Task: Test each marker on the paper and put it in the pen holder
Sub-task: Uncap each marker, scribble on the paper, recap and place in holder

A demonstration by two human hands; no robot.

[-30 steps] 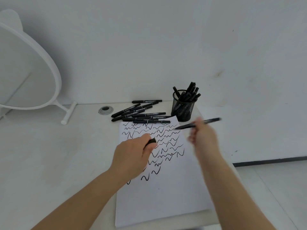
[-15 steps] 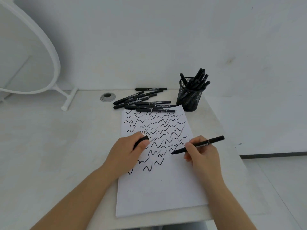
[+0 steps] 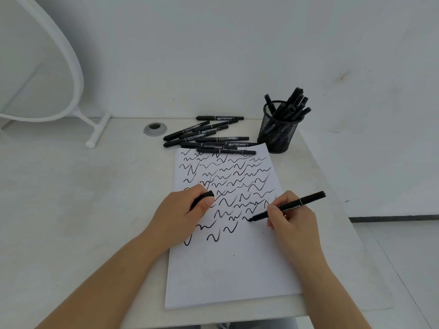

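Note:
A white paper (image 3: 228,269) covered in black squiggles lies on the white table. My right hand (image 3: 292,219) grips a black marker (image 3: 306,201) with its tip touching the paper at a fresh squiggle. My left hand (image 3: 180,214) rests on the sheet's left side and holds a black marker cap (image 3: 202,199). Several loose black markers (image 3: 209,136) lie in a pile beyond the paper's top edge. A black mesh pen holder (image 3: 278,134) stands at the back right with several markers in it.
A white-framed mirror (image 3: 71,67) on a stand is at the back left. A grey cable grommet (image 3: 155,128) sits in the table (image 3: 71,198) near the marker pile. The table's right edge runs close beside the paper and holder.
My right hand came down from near the pen holder and set the marker tip on the paper, then moved left along a new squiggle. The left hand stayed on the sheet.

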